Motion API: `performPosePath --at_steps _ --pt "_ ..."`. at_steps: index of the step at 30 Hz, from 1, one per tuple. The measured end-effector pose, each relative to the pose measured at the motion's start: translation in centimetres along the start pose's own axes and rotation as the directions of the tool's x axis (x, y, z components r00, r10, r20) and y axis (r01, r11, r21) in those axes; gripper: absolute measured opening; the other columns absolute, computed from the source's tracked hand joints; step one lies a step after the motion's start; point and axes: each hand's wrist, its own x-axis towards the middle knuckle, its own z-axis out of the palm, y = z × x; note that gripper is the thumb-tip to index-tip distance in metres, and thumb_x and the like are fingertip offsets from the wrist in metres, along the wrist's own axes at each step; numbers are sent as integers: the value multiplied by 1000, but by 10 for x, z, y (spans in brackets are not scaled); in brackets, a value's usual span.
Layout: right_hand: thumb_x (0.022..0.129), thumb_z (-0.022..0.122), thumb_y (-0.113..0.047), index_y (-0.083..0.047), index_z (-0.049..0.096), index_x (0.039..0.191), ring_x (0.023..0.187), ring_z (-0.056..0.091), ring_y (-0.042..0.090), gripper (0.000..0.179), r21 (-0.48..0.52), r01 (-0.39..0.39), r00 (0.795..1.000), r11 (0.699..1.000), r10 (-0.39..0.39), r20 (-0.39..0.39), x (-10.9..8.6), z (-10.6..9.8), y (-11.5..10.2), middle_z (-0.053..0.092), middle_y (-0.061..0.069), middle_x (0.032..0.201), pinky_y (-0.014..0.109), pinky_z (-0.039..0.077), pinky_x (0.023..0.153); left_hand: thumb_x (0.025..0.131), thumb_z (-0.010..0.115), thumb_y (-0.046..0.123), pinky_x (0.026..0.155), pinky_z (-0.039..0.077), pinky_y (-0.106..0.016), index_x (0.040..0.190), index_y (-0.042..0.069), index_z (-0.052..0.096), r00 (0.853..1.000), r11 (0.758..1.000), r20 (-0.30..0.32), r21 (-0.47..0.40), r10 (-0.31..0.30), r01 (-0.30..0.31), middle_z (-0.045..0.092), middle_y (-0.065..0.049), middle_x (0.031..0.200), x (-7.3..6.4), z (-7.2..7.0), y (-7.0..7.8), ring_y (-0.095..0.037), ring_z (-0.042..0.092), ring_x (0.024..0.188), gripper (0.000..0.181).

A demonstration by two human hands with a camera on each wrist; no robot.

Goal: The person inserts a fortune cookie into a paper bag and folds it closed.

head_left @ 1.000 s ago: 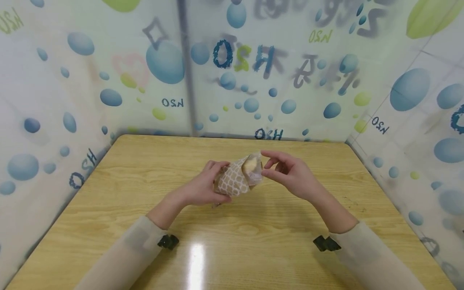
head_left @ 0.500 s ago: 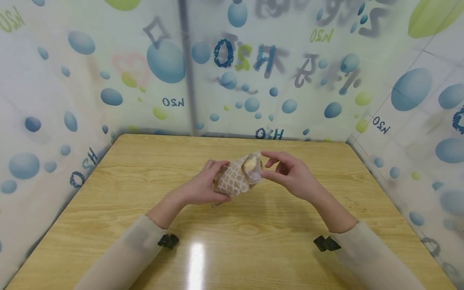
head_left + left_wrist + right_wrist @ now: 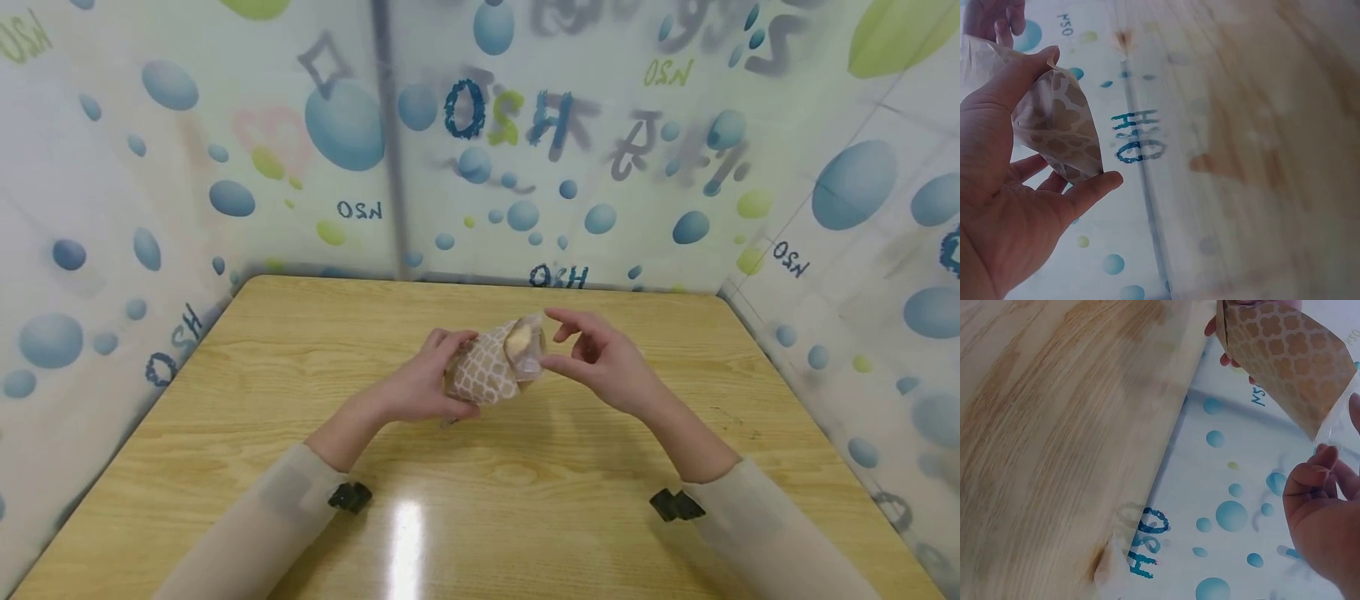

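Observation:
A brown paper wrapper (image 3: 483, 368) with a white lattice pattern is held above the middle of the table. My left hand (image 3: 423, 390) grips its left end, thumb on the near side and fingers on the far side. Toward the right the wrapper opens, showing a pale, bread-like piece (image 3: 517, 342) within a whitish translucent liner (image 3: 531, 367). At that open end is my right hand (image 3: 615, 367), its thumb and index fingertips at opposite edges of the liner, other fingers curled in. The right wrist view shows the patterned wrapper (image 3: 1291, 356) slanting down to the right thumb.
Beneath the hands lies a light wood-grain table (image 3: 487, 500) with a bright glare streak near its front edge. Curtains (image 3: 480, 192) printed with blue and green drops enclose its back and both sides. Black straps (image 3: 350, 497) sit at both sleeve cuffs.
The right index fingertip has shifted slightly up and right at the liner's edge. Both hands and the wrapper otherwise stay nearly where they were.

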Motion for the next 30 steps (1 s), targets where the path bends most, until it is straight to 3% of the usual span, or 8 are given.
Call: performPosePath --at_steps 6,16,24,30 --pt "101 82 -16 -15 60 158 82 57 18 61 -19 41 999 999 -41 21 -1 1 2 62 13 124 25 51 66 83 98 29 125 43 -64 171 15 27 1000 1000 1 6 4 -4 35 -18 157 0 -1 0 -37 47 143 114" --pt "99 83 -13 -14 51 165 75 53 15 73 18 59 998 998 -60 31 0 5 2 61 17 126 24 48 62 83 98 29 125 43 -64 171 16 28 1000 1000 5 5 0 0 35 -19 158 1 1 0 -38 46 144 113" --pt "99 83 -13 -13 58 160 75 53 17 66 -28 89 995 996 -88 48 1 6 1 60 17 128 25 50 65 82 99 27 124 44 -62 170 17 30 1000 1000 11 8 3 -3 36 -18 157 2 2 1 -37 48 143 113" --pt "98 84 -18 -16 63 157 82 54 22 62 -56 70 995 996 -66 74 0 4 -3 58 16 128 26 51 67 83 97 22 124 45 -61 170 17 30 1000 1000 21 -8 11 -11 36 -17 156 2 3 2 -36 47 142 110"
